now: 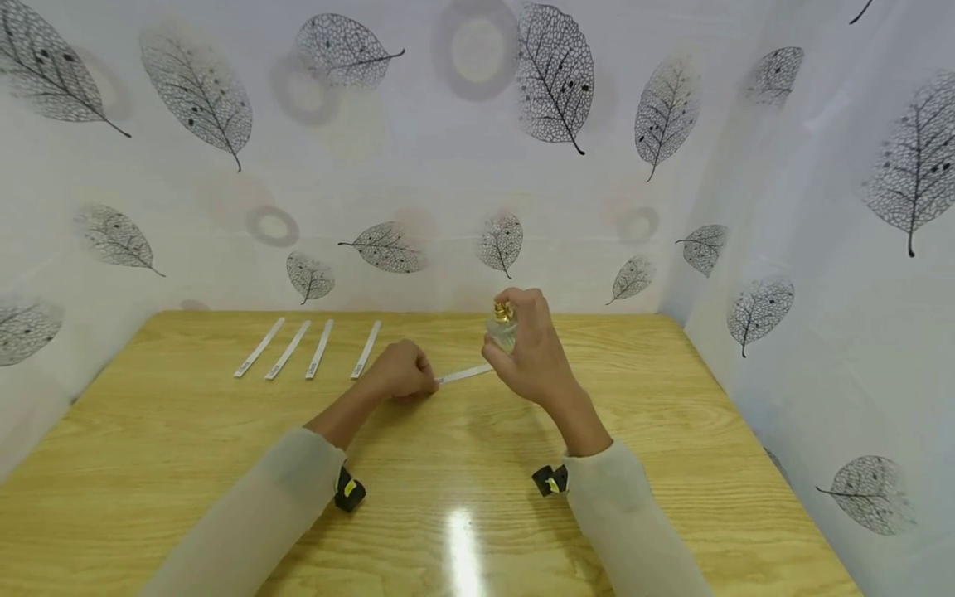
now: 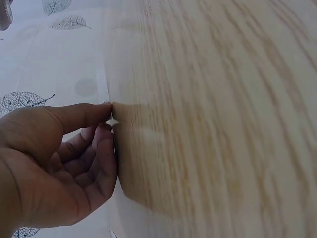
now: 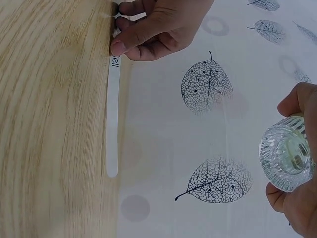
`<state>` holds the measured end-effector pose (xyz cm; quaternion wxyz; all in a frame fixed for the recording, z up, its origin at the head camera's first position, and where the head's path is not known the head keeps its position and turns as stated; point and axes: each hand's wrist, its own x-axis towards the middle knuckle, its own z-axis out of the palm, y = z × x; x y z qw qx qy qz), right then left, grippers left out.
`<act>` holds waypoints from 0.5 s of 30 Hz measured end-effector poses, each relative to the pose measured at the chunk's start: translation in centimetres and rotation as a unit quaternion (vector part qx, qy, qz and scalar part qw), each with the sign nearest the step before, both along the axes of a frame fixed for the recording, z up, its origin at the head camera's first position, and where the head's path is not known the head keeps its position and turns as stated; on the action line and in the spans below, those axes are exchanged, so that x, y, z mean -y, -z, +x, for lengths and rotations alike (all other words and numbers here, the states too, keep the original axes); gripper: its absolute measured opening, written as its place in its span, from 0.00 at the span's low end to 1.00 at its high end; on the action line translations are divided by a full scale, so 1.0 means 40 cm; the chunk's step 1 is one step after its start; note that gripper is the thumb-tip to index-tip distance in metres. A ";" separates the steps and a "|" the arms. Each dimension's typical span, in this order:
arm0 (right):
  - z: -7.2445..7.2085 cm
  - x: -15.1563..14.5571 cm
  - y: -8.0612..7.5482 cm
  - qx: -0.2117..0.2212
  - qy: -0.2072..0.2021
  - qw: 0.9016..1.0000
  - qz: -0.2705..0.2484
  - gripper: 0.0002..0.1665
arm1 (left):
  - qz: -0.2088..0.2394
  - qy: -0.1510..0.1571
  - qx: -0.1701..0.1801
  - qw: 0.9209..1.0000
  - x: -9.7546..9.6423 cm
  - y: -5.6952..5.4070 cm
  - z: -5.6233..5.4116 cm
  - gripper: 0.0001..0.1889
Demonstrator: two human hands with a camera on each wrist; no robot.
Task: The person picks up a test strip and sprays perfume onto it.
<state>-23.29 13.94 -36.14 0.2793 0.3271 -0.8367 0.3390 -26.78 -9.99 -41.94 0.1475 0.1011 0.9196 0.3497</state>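
My left hand (image 1: pixel 399 371) pinches the printed end of a white paper test strip (image 1: pixel 464 374) between thumb and fingers, low over the table. In the right wrist view the strip (image 3: pixel 113 119) stretches out from that hand, with printed letters beside the thumb. My right hand (image 1: pixel 531 352) grips a clear glass perfume bottle (image 1: pixel 501 333) with a gold spray top (image 1: pixel 503 311), held above the strip's far end. One finger rests on the spray top. The bottle's ribbed glass base (image 3: pixel 286 153) faces the right wrist camera. In the left wrist view, the fingers hide most of the strip.
Several more white strips (image 1: pixel 288 350) lie in a slanted row at the back left of the wooden table (image 1: pixel 418 497). A leaf-patterned curtain (image 1: pixel 448 166) hangs behind the table's back edge and along both sides. Dark wrist cameras (image 1: pixel 349 489) sit under both sleeves.
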 end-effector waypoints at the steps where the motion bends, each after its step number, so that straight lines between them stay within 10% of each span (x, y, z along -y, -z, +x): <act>1: 0.000 0.000 -0.001 0.000 0.000 1.000 0.001 0.33 | 0.004 0.007 -0.002 1.000 0.001 0.000 -0.001 0.08; 15: 0.001 -0.001 -0.001 0.008 0.011 1.000 0.001 0.34 | 0.083 0.028 0.005 0.996 0.031 -0.007 0.001 0.06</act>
